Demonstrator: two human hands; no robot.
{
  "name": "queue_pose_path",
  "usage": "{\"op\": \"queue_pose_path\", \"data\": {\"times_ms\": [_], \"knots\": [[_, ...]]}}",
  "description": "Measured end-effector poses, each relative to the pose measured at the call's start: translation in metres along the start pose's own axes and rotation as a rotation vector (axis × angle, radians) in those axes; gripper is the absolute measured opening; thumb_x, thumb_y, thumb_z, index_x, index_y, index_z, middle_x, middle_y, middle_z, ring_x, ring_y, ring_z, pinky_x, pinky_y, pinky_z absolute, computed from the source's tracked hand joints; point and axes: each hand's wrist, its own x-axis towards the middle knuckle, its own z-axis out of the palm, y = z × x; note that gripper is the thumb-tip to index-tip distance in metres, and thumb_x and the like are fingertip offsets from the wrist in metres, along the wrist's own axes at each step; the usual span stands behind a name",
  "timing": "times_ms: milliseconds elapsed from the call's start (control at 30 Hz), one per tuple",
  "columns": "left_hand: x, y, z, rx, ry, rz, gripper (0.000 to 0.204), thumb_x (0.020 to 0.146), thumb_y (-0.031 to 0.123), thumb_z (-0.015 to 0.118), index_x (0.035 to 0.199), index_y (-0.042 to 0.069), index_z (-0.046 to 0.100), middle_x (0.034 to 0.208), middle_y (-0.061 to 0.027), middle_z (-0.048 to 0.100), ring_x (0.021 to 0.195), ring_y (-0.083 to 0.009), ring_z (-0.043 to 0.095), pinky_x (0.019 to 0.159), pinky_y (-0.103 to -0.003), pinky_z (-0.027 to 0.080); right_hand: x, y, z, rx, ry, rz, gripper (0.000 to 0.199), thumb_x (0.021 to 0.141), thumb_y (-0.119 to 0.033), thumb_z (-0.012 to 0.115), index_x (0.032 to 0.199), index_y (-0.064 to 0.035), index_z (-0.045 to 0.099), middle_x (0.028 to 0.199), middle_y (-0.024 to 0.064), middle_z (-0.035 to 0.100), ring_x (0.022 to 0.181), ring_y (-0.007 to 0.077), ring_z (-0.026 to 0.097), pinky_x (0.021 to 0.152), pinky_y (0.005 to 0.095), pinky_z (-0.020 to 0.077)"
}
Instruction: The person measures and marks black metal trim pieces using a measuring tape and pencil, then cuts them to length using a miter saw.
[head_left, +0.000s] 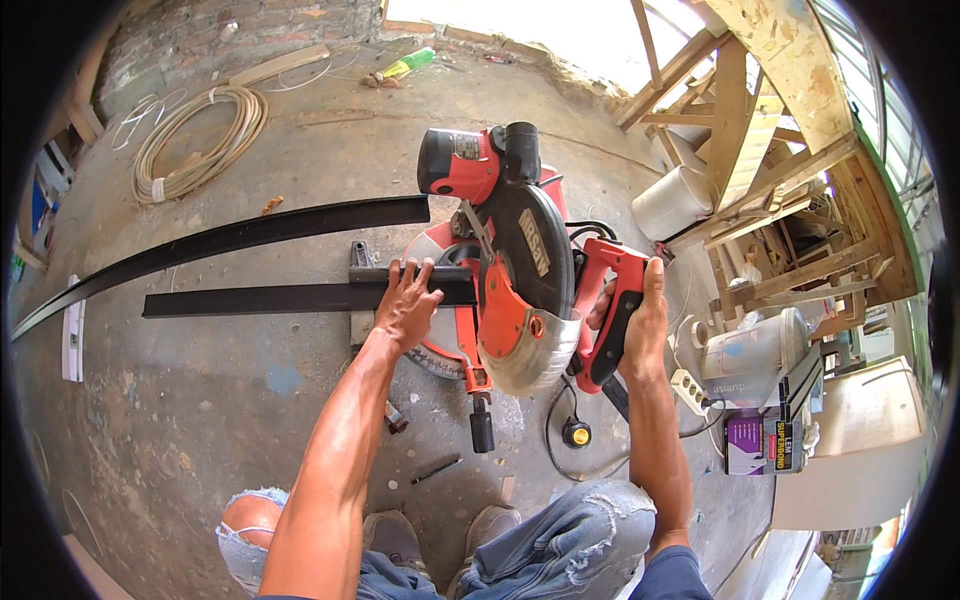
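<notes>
A red and black miter saw [530, 240] stands on the concrete floor in front of me. My right hand [640, 325] is wrapped around its red and black handle [610, 310]. My left hand [408, 308] is closed over a black profile bar [260, 301], holding it on the saw's base against the fence. The bar's right end lies beside the blade guard [525, 340]; the blade's cutting edge is hidden. A second, longer black bar [270, 228] lies behind it, reaching out to the left.
A coiled hose [160, 172] lies at the far left, a green bottle [408, 64] at the back. On the right are stacked wood pieces [740, 120], a white bucket [675, 203], a power strip [687, 392] and a purple-black can [757, 442]. A tape measure [576, 432] and pencil [437, 470] lie near my feet.
</notes>
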Motion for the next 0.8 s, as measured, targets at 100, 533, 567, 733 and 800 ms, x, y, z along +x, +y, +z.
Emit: {"op": "queue_pose_path", "data": {"times_ms": [100, 533, 567, 733, 800], "knots": [[-0.0006, -0.0008, -0.0013, -0.002, -0.006, -0.001, 0.027, 0.079, 0.020, 0.078, 0.105, 0.015, 0.077, 0.142, -0.0178, 0.045, 0.134, -0.0362, 0.038, 0.116, -0.055, 0.023, -0.0015, -0.0002, 0.0012, -0.001, 0.000, -0.010, 0.083, 0.098, -0.075, 0.033, 0.084, 0.0010, 0.062, 0.064, 0.0088, 0.060, 0.054, 0.0180, 0.062, 0.053, 0.0320, 0.0541], [-0.0002, -0.0007, 0.0021, 0.003, 0.022, 0.007, 0.025, 0.078, 0.021, 0.079, 0.103, 0.015, 0.078, 0.139, -0.0175, 0.046, 0.132, -0.0356, 0.039, 0.116, -0.056, 0.023, -0.0062, 0.0021, 0.0032, -0.003, 0.017, -0.037, 0.080, 0.101, -0.070, 0.030, 0.084, 0.0009, 0.062, 0.065, 0.0091, 0.061, 0.054, 0.0180, 0.062, 0.053, 0.0320, 0.0545], [-0.0005, -0.0008, 0.0021, 0.002, 0.026, 0.007, 0.025, 0.078, 0.021, 0.079, 0.103, 0.015, 0.078, 0.139, -0.0173, 0.046, 0.132, -0.0356, 0.039, 0.115, -0.056, 0.024, -0.0066, 0.0026, 0.0031, -0.002, 0.017, -0.037, 0.080, 0.101, -0.070, 0.030, 0.084, 0.0009, 0.062, 0.065, 0.0091, 0.061, 0.054, 0.0180, 0.062, 0.053, 0.0320, 0.0545], [-0.0006, -0.0016, 0.0027, 0.000, 0.016, 0.004, 0.025, 0.078, 0.021, 0.079, 0.103, 0.015, 0.078, 0.139, -0.0169, 0.045, 0.132, -0.0356, 0.038, 0.116, -0.056, 0.024, -0.0081, 0.0067, 0.0026, 0.002, 0.024, -0.033, 0.080, 0.101, -0.070, 0.031, 0.085, 0.0014, 0.062, 0.065, 0.0089, 0.061, 0.054, 0.0181, 0.062, 0.053, 0.0320, 0.0550], [-0.0006, -0.0013, 0.0014, -0.002, 0.015, 0.004, 0.026, 0.078, 0.021, 0.079, 0.103, 0.015, 0.078, 0.139, -0.0168, 0.045, 0.132, -0.0356, 0.038, 0.116, -0.056, 0.024, -0.0085, 0.0079, 0.0016, 0.003, 0.015, -0.025, 0.078, 0.100, -0.072, 0.033, 0.087, -0.0005, 0.062, 0.066, 0.0076, 0.061, 0.055, 0.0173, 0.062, 0.054, 0.0314, 0.0554]]}}
